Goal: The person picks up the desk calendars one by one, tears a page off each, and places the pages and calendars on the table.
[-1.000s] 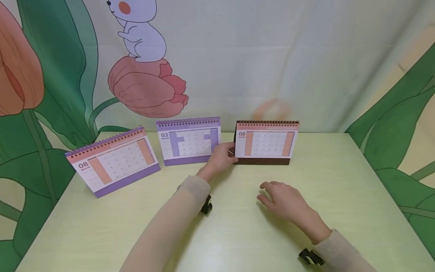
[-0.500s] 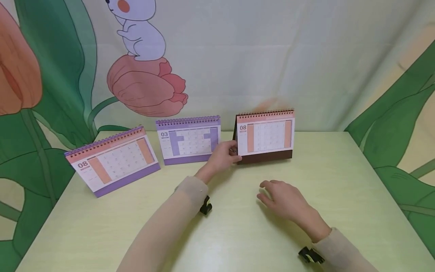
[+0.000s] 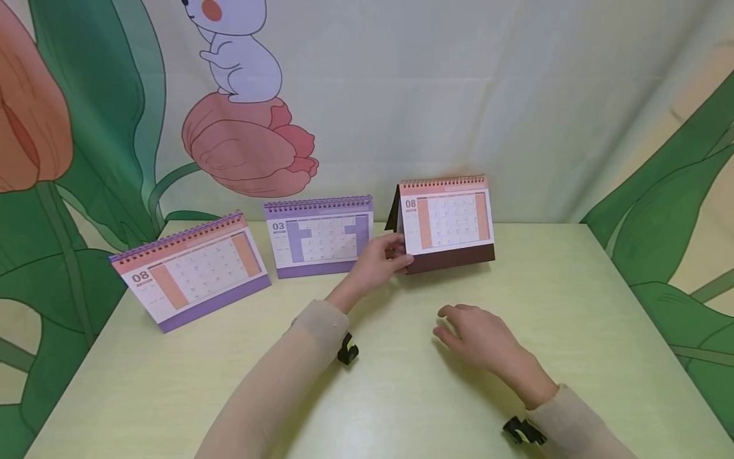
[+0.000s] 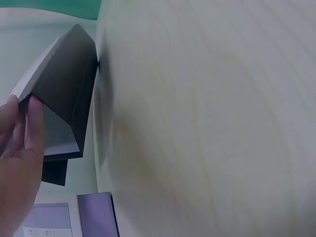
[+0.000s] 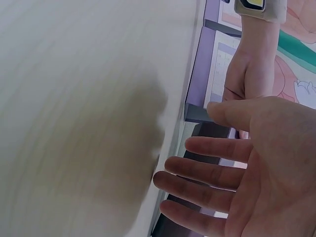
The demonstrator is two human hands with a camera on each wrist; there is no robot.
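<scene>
In the head view my left hand (image 3: 371,266) pinches the lower left edge of a dark brown desk calendar (image 3: 453,220) marked 08, thumb in front and fingers behind. The calendar leans, and its right side sits higher than its left. Its folded dark base (image 4: 69,74) shows from below in the left wrist view, with a shadow on the table beside it. A purple-based desk calendar (image 3: 327,239) marked 03 stands just left of that hand. My right hand (image 3: 484,338) hovers over the table in front, holding nothing; its spread fingers (image 5: 207,192) show in the right wrist view.
Another purple-based calendar (image 3: 201,271), marked 08, stands angled at the far left. All three are near the back of the pale table (image 3: 573,319). Behind the table hangs a printed curtain (image 3: 401,95) with flowers and a white animal.
My left hand has raised and turned the brown calendar; its right side went up and leftward, and its rear flap now shows. The right hand stays in place.
</scene>
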